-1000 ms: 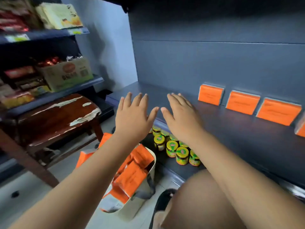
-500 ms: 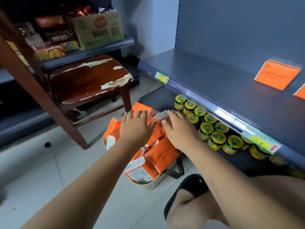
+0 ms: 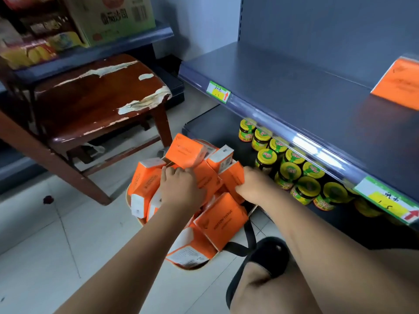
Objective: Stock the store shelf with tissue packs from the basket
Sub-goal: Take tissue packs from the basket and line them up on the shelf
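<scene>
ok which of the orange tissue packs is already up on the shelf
The orange rectangular tissue pack at the far right, standing at the back of the grey metal shelf; every other one is heaped in the white basket.

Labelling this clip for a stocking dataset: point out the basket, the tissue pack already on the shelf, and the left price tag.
basket (image 3: 127, 197), head view, its pale left rim.
tissue pack on the shelf (image 3: 399, 85), head view, its orange front face.
left price tag (image 3: 216, 91), head view, its yellow middle.
</scene>
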A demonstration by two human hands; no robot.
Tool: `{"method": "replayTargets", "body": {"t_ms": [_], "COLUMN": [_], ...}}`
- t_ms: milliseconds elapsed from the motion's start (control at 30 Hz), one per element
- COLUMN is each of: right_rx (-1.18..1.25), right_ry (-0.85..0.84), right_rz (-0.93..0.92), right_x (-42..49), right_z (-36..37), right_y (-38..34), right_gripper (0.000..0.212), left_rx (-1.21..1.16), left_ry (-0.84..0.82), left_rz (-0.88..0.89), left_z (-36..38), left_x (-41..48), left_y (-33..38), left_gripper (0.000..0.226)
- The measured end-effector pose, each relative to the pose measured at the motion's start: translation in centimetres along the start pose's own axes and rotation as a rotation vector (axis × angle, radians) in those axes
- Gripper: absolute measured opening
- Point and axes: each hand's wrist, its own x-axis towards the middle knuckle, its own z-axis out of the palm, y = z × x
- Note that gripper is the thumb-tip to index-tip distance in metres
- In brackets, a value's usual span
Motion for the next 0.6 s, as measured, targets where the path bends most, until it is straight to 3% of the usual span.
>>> {"method": "replayTargets", "body": {"t_ms": [133,333,433,600], "right_rx": [0.121,0.056,-0.065,-0.153], "right_ry": [0.004,-0.026,0.020,0.120], "right_rz": [0.021,-0.008,-0.083,-0.195], "right_x": [0.8,0.9,0.9,1.1], "right_z": [0.6,0.8,0.8,0.4], "right_y": [-0.5,-0.8,-0.9,-1.9], "right_gripper": [0.032,0.083,0.068,0.050], "left_rx": [0.005,-0.120,-0.268,-0.317], "left_ry": [-0.021,0.009,0.004,0.026], "left_rz": [-0.051,-0.038,-0.093,-0.067], "left_z": [0.4,0.3,-0.2,-1.1], "left_x": [0.7,1.4,1.4,1.8], "left_y": [0.0,-0.9,-1.3,-1.5], "left_gripper": [0.047,0.035,0.034,0.040]}}
